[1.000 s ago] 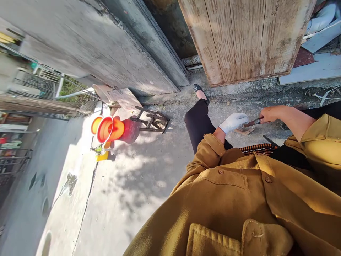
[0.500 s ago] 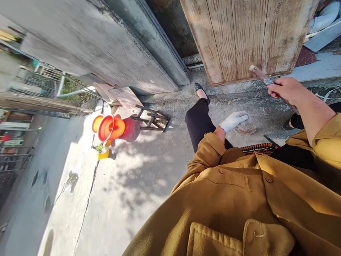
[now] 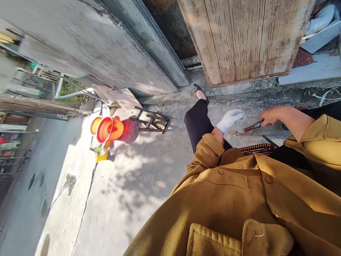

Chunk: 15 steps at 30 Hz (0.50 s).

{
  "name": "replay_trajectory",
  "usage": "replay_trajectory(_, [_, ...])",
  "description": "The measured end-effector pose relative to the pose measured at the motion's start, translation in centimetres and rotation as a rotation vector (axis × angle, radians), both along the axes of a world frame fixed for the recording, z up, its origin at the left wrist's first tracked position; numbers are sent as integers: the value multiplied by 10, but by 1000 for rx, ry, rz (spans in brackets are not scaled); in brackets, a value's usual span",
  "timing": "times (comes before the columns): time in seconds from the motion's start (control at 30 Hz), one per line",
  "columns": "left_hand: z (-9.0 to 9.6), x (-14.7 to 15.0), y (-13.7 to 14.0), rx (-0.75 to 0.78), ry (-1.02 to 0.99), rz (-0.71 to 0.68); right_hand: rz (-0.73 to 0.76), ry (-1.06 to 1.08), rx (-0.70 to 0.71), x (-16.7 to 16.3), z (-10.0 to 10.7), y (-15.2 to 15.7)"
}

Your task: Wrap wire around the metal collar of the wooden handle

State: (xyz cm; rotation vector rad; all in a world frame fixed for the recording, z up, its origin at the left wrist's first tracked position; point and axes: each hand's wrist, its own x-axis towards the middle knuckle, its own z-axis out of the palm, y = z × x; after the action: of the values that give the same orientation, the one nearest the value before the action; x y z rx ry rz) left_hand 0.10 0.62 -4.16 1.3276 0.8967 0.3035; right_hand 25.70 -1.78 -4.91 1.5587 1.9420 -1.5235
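My left hand (image 3: 230, 121), in a white knitted glove, is closed low over the ground in front of my knees. What its fingers hold, if anything, is too blurred to make out. My bare right hand (image 3: 269, 116) grips a brown wooden stick (image 3: 249, 127) with wire wound round it, its tip pointing left towards the glove. Just below both hands sits a low, pale brown lump (image 3: 241, 134), partly hidden, whose kind I cannot tell.
An orange-and-black woven edge (image 3: 257, 148) lies by my lap. Leftward stand a dark wooden stool (image 3: 151, 120) and orange buckets (image 3: 104, 129). Ahead are a wooden door panel (image 3: 246, 39) and a concrete wall (image 3: 128, 53). White pipe pieces (image 3: 321, 20) lie at upper right.
My right hand has swung down and left with the stick, from raised before the door panel to low beside the glove. My left hand has shifted only slightly.
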Motion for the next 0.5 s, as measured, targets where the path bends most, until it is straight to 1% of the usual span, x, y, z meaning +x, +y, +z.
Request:
replay_trajectory(0.1, [-1,-3,6,26,-4,96,232,102,-263,-5,10,-5])
replay_trajectory(0.13, [-1,-4,7,32,4,123,259,180,-294,-6,17,-4])
replay_trajectory(0.17, [-3,-4,9,32,24,148,260,266,-293,-5,23,-3])
replay_trajectory(0.2, [-4,-4,11,27,52,172,232,343,-264,-3,30,-1])
replay_trajectory(0.23, [-5,-2,12,21,79,195,168,406,-208,0,36,2])
replay_trajectory(0.27, [-7,-1,12,13,102,212,60,455,-131,4,40,5])
replay_trajectory(0.33, [-10,4,10,-19,122,203,-260,515,41,12,45,11])
replay_trajectory(0.37, [-11,7,8,-43,117,175,-419,508,115,16,45,15])
replay_trajectory(0.4, [-12,10,5,-69,105,131,-535,444,182,19,44,18])
replay_trajectory(0.43, [-12,13,2,-95,89,76,-595,329,237,22,43,21])
replay_trajectory(0.47, [-13,15,-2,-116,67,20,-599,183,275,23,40,24])
replay_trajectory(0.5, [-13,17,-5,-128,39,-32,-566,27,297,24,37,26])
